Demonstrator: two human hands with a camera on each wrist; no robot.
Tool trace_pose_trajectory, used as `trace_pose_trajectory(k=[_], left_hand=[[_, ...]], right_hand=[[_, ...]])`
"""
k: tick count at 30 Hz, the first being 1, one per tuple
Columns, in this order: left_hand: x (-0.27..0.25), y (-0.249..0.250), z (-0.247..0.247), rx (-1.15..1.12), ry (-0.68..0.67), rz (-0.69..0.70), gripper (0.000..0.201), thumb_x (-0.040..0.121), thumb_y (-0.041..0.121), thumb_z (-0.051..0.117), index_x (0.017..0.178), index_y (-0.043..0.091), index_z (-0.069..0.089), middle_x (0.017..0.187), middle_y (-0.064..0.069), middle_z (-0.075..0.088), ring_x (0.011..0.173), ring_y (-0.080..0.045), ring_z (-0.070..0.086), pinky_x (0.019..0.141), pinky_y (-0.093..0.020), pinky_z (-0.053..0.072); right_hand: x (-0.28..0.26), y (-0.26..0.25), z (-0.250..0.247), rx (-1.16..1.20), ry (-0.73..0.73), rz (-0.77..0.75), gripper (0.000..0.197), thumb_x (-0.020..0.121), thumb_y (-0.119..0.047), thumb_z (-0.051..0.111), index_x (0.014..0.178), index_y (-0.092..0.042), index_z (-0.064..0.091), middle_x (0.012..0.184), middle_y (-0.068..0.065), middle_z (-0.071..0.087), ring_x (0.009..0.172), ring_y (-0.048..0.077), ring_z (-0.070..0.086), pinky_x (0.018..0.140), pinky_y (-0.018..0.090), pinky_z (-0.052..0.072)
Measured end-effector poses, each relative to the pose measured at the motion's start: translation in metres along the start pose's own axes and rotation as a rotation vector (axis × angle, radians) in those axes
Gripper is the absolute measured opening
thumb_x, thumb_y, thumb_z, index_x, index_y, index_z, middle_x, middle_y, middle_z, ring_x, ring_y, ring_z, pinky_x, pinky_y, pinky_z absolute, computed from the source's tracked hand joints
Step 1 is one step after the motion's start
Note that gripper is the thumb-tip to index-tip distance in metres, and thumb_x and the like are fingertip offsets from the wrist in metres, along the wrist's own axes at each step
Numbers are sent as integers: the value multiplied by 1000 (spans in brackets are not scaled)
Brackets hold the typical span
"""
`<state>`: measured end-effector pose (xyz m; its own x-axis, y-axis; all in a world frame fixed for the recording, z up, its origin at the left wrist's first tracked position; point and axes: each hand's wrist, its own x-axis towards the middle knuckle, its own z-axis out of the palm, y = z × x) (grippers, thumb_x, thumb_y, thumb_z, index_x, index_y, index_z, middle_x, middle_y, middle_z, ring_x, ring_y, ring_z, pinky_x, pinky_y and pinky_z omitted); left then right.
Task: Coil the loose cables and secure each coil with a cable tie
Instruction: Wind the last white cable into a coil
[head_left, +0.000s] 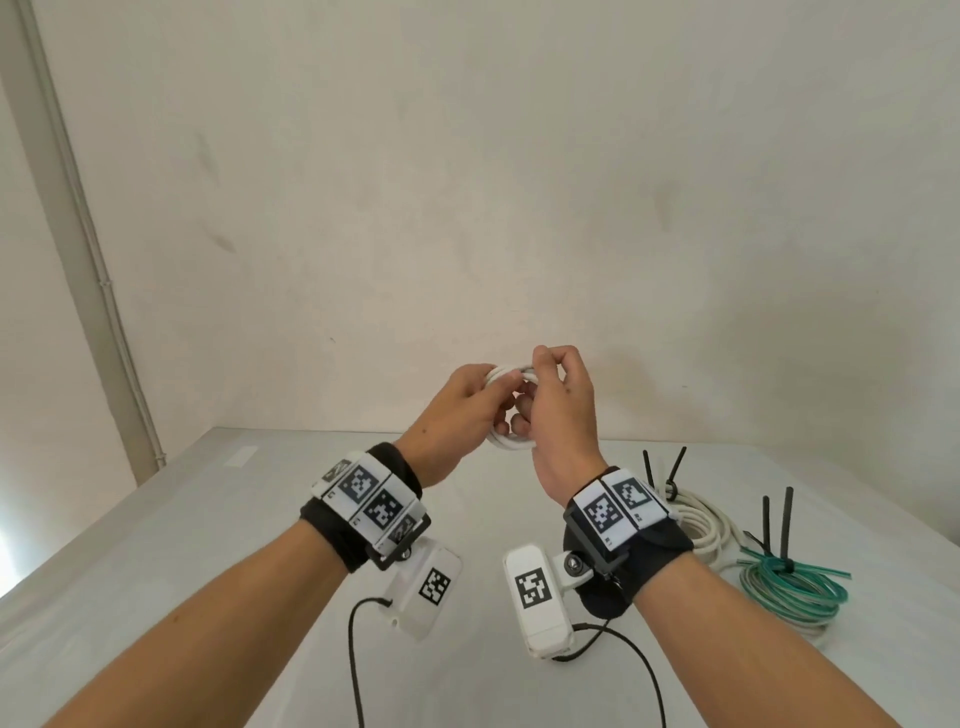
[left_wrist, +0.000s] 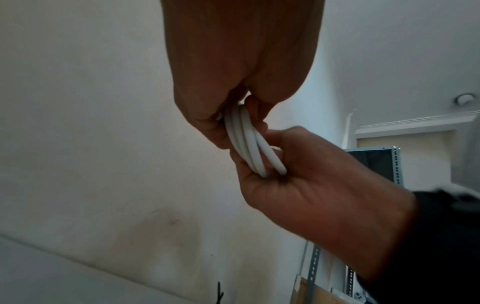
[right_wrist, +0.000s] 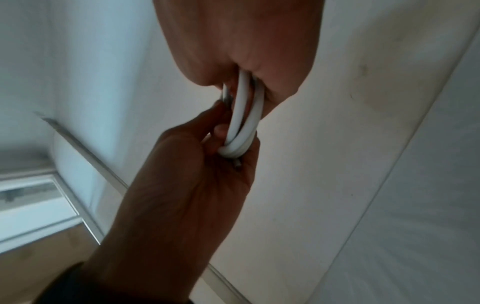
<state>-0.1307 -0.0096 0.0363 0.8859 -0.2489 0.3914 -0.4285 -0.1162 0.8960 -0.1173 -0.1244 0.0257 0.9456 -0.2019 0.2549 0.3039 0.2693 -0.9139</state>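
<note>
Holding the white coil in the air

Gripping from both sides, we hold the coil (head_left: 511, 410) raised above the table (head_left: 208, 519), in front of the wall. Our left hand (head_left: 457, 410) curls round the left arc, the loops pinched under thumb and fingers. Our right hand (head_left: 563, 415) pinches the right arc, fingers bent round the strands. The left wrist view shows about three turns lying side by side between the two hands; the right wrist view shows the same bundle and a bare end poking out near the left palm.

We judge the cable light, smooth and springy: the turns will want to spread if either pinch slackens, so the hold belongs across all strands at once, with the loose end trapped among them. A tie would go best round the stretch between our hands.

The coil stands roughly on edge, its opening facing us; its long axis, as far as we can tell, runs up and down, slightly tilted.

On the table to our right lie a pale coil (head_left: 696, 519) and a green coil (head_left: 795, 587), each with a black tie (head_left: 779, 525).
</note>
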Motion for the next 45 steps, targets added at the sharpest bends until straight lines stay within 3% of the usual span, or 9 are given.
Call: trace_pose_trajectory(k=[7, 12, 17, 25, 30, 35, 37, 41, 45], left_hand=[[11, -3, -14, -35, -66, -254, 32, 104, 15, 60, 129, 4, 43, 84, -5, 61, 59, -10, 50, 53, -22, 43], [16, -1, -19, -120, -189, -317, 14, 102, 6, 60, 111, 9, 50, 64, 2, 47, 50, -9, 37, 46, -20, 35], [19, 0, -27, -105, -284, -348, 6, 102, 0, 55, 105, 5, 53, 62, 2, 42, 46, -8, 33, 44, -19, 35], [19, -5, -18, -142, -149, -355, 31, 92, -6, 44, 68, 14, 48, 72, -10, 47, 55, -17, 33, 49, -24, 42], [10, -29, -1, -80, -39, -358, 24, 98, 6, 49, 119, 10, 38, 90, -9, 57, 75, -18, 54, 75, -33, 52], [0, -58, -7, -328, -141, -526, 29, 92, 9, 36, 111, 1, 56, 103, -22, 67, 97, -33, 65, 100, -49, 52], [-7, -73, -3, -204, -253, -584, 28, 94, 0, 37, 114, 0, 57, 102, -21, 69, 91, -32, 69, 94, -46, 57], [-29, -90, 25, 531, -821, -561, 26, 95, 8, 64, 119, 14, 69, 111, -15, 72, 87, -15, 69, 82, -29, 59], [-34, -99, 48, 773, -994, -453, 33, 78, 28, 88, 108, 34, 74, 115, -7, 69, 81, -14, 65, 85, -28, 57]], right_hand=[[8, -15, -12, -100, -206, 312, 16, 94, -19, 41, 85, -11, 51, 58, 2, 43, 45, 16, 36, 51, 31, 48], [10, -22, -22, -348, -313, 292, 31, 100, -38, 62, 99, -9, 71, 61, 4, 50, 47, 16, 50, 59, 32, 58], [12, -23, -31, -520, -486, 206, 38, 106, -38, 55, 102, -4, 72, 72, 6, 59, 68, 18, 69, 75, 35, 64], [11, -3, -33, -282, -494, 241, 21, 112, -27, 44, 111, -8, 53, 76, 0, 47, 54, 8, 47, 63, 26, 55], [12, 14, -41, -430, -364, 122, 28, 110, -29, 46, 96, -8, 56, 85, 3, 52, 54, 8, 47, 78, 37, 53], [15, 19, -63, -447, -334, 123, 29, 110, -28, 47, 89, -10, 53, 75, -1, 44, 52, 9, 43, 78, 40, 52], [16, 21, -71, -440, -308, 128, 28, 110, -28, 46, 91, -8, 53, 75, -1, 44, 52, 10, 44, 78, 38, 52], [17, 24, -79, -438, -271, 144, 28, 110, -29, 47, 95, -7, 55, 75, 1, 44, 52, 10, 46, 79, 38, 52], [18, 21, -79, -417, -232, 129, 27, 110, -28, 47, 98, -6, 55, 81, 3, 47, 54, 11, 45, 77, 36, 54]])
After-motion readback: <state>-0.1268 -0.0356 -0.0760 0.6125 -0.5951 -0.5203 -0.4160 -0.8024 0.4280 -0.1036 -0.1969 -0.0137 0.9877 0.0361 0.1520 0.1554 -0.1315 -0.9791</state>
